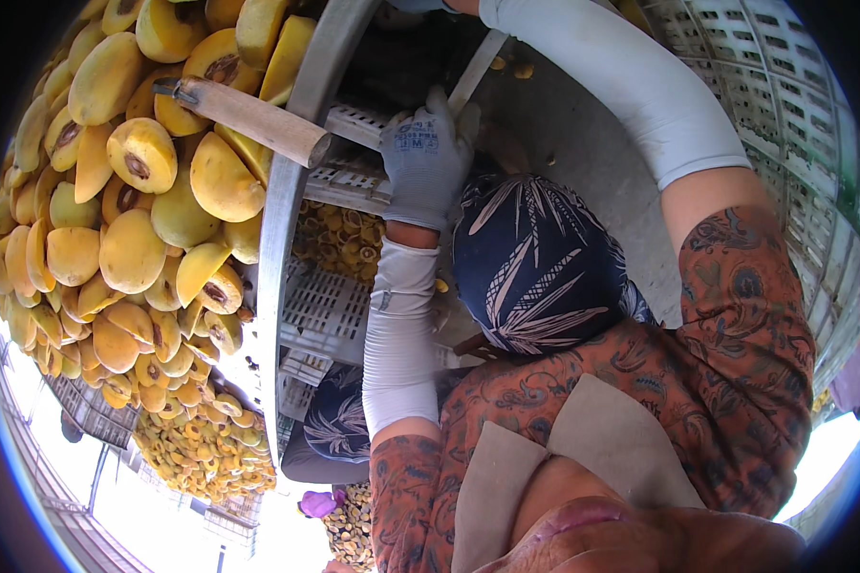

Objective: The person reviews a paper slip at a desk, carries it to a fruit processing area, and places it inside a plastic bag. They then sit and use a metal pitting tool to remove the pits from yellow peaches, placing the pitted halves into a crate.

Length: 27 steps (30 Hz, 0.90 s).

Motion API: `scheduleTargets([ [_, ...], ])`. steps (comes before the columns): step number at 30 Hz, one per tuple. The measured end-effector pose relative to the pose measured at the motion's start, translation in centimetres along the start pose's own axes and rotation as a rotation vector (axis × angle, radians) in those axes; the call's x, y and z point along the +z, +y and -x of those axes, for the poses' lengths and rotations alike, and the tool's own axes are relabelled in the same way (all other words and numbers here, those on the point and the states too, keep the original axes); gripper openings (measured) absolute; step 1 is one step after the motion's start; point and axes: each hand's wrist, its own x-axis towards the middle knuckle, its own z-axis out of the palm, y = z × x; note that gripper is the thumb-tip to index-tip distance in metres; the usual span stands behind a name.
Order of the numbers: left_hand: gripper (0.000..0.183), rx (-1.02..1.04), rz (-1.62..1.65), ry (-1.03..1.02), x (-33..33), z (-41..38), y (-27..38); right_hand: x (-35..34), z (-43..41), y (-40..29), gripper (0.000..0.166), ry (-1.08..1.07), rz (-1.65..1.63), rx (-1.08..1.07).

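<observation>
My left hand [426, 154], in a grey glove bearing print, is closed around a pale strip [480, 68] that looks like a plastic crate's rim. White perforated crates [355, 125] lie just left of it. Only a sliver of my right hand [419, 4], also gloved, shows at the top edge; its fingers and anything in them are cut off. Left of both hands, halved yellow stone fruit [143, 157] is heaped behind a metal table edge [290, 143]. A tool with a wooden handle [254, 118] and a dark metal end rests across fruit and edge.
Below the table edge, a crate holds more cut fruit [351, 240]. Tall white crates [781, 93] stand at my right. My knee under navy leaf-print cloth [537, 272] fills the middle. Fruit pieces [523, 70] lie on the concrete floor [595, 150]. Something purple [319, 503] shows at bottom.
</observation>
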Motion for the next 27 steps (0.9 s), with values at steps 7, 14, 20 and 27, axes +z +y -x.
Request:
scheduleTargets([
  [7,0.045,0.013,-0.04,0.161,1.3,0.8,-0.3,-6.6,-2.3,-7.3,0.03,-0.863,-0.196,0.002],
  [14,0.041,0.101,0.086,0.18,1.2,-0.3,-0.5,-0.5,1.6,-7.8,0.025,-0.971,-0.312,0.213],
  [20,0.038,0.037,0.074,0.188,0.9,-0.1,-0.6,0.5,1.1,-5.2,0.025,-0.819,-0.339,0.167],
  [27,0.042,0.021,0.14,0.138,2.7,0.0,-0.9,5.2,2.9,-7.8,0.025,-1.101,-0.269,0.142],
])
